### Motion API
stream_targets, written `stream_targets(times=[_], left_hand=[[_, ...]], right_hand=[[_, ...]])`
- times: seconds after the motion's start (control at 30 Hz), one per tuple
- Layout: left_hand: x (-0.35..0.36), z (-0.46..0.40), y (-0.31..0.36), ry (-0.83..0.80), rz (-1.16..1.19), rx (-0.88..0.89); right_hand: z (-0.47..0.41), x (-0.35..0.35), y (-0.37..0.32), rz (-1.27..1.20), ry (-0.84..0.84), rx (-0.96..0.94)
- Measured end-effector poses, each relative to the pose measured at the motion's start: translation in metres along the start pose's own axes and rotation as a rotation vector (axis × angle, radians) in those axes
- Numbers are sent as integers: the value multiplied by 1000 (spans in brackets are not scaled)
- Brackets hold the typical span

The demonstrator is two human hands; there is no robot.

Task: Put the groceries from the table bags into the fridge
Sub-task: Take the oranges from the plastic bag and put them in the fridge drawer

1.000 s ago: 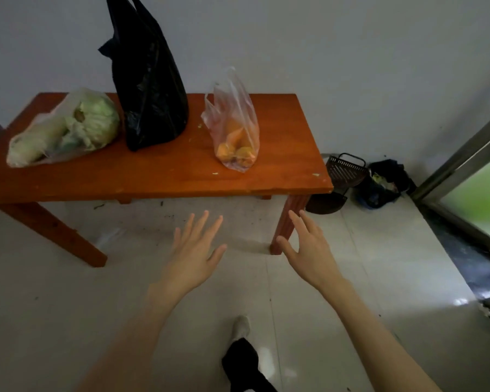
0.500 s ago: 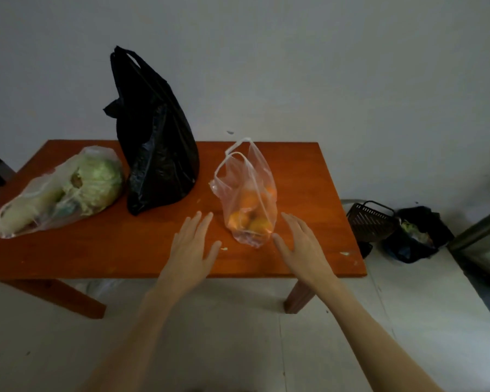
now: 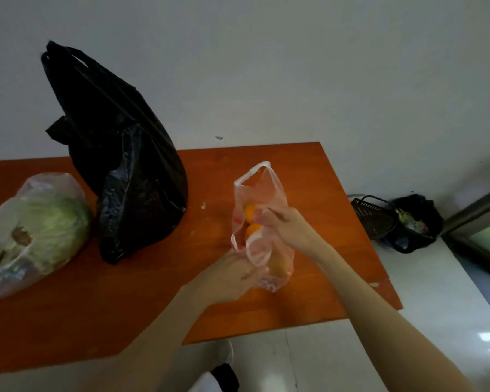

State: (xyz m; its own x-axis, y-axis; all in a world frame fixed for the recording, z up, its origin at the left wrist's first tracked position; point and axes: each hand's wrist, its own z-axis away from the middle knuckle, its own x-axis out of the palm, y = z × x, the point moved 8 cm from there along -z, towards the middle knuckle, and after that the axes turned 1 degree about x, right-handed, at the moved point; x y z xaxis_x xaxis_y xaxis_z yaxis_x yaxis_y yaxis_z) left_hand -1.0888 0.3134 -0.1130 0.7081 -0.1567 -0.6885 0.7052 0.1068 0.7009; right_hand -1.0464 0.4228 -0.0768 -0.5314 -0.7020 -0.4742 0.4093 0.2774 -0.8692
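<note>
1. At the near right of the orange-brown wooden table [image 3: 309, 176], both hands are on the thin, clear pinkish plastic bag [image 3: 269, 193] of round orange fruit [image 3: 252, 229]. The right hand [image 3: 287, 229] pinches the film at the bag's upper side; the left hand [image 3: 232, 274] curls round its lower near side. Blur hides the exact lie of the fingers.
2. The 2 holds on opposite sides look meant to pull the mouth apart, or to gather the bag for lifting; which, I cannot tell. The handle loops stand slack above the right hand.
3. The bag rests on the table, its fruit sunk to the bottom, so the film above hangs loose enough to pinch.
4. To the left, well apart, the tall black plastic bag [image 3: 125, 171] stands upright, likely propped by its contents.
5. Just beside it, the clear bag holding a pale green cabbage [image 3: 40, 230] lies on its side at the table's left end.
6. No fridge shows; all 3 bags remain on the table, so the task seems barely begun.
</note>
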Motion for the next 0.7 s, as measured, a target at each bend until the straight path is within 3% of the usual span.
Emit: stream_targets(times=[0.13, 0.23, 0.4, 0.5, 0.7], left_hand=[[41, 2, -41, -350, -261, -4], [47, 12, -51, -409, -332, -16], [7, 0, -22, 6, -252, 50], [-4, -19, -6, 241, -402, 204], [-18, -88, -19, 256, -715, 70]], right_hand=[[15, 33, 63, 468, -230, 189], [38, 24, 100, 556, -172, 303], [44, 10, 129, 566, -40, 353], [44, 11, 138, 532, 16, 354], [39, 18, 135, 584, 165, 272]])
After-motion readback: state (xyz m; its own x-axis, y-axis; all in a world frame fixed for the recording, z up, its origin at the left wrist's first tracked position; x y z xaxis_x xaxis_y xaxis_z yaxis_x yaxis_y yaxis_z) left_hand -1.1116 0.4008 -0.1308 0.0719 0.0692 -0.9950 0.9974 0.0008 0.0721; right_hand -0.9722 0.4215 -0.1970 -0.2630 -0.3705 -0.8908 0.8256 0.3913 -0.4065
